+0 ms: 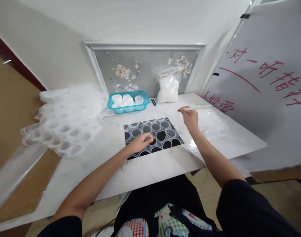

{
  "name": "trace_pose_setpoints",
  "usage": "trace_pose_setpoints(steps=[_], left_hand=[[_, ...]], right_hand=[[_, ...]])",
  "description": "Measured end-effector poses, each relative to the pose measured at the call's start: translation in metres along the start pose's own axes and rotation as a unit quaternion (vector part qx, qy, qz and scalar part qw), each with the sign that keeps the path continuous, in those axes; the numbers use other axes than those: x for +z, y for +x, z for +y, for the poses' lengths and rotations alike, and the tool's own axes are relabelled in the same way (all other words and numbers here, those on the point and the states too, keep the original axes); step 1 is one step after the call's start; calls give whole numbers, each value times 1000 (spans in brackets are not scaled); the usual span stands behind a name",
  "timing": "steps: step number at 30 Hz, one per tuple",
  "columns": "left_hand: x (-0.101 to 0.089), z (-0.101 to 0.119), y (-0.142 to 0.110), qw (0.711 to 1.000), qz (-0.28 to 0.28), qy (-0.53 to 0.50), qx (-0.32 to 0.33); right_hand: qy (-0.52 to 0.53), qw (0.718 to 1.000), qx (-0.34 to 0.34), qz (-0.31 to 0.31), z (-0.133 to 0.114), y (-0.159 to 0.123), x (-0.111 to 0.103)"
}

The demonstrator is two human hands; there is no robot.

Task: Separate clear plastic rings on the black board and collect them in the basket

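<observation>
On the white table lies a black mat (160, 135) under a translucent sheet patterned with rows of rings. My left hand (142, 142) rests on this sheet, fingers curled together at one of the circles; what they pinch, if anything, is hidden. To the right, above the table, my right hand (190, 117) grips a slim white pen-like tool (200, 107) between thumb and fingers. The tool lies almost level, one end pointing left. Loose pale rings (130, 164) lie at the near left corner of the mat.
A large pile of translucent ring sheets (66, 121) covers the left side. Behind the mat are a blue basket (129, 110) of white rings, small snips (153, 102) and a bag of white material (168, 87). Clear film (214, 126) lies right; a written-on whiteboard (271, 98) stands beyond.
</observation>
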State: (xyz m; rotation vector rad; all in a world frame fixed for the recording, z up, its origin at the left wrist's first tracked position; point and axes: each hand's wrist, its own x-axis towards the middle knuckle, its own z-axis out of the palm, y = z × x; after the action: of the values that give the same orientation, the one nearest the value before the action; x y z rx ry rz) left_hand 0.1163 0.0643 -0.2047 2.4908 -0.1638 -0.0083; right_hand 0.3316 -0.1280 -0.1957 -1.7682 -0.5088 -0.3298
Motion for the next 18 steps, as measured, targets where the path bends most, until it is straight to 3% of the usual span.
trace_pose_setpoints(steps=[2,4,7,9,12,14,16,18], left_hand=[[-7,-8,3,999,33,-8,-37],[-10,-12,5,998,28,-17,-54],[-6,-12,8,998,-11,-23,-57],[-1,-10,9,998,-25,-15,-52],[4,-7,11,999,-28,-1,-44],[5,-6,12,999,-27,1,-40],[4,-6,13,999,-28,-1,-39],[3,-6,14,999,-28,-2,-38]], right_hand=[[-20,1000,-8,-15,0,-10,-16],[-42,998,-35,8,2,-15,-37],[-72,987,-81,122,9,3,-73],[-133,974,-62,173,16,25,-95],[-270,956,13,115,25,48,-113],[-300,951,18,73,26,44,-111],[-250,968,-14,32,24,23,-98],[-137,987,-21,-80,20,-7,-78]])
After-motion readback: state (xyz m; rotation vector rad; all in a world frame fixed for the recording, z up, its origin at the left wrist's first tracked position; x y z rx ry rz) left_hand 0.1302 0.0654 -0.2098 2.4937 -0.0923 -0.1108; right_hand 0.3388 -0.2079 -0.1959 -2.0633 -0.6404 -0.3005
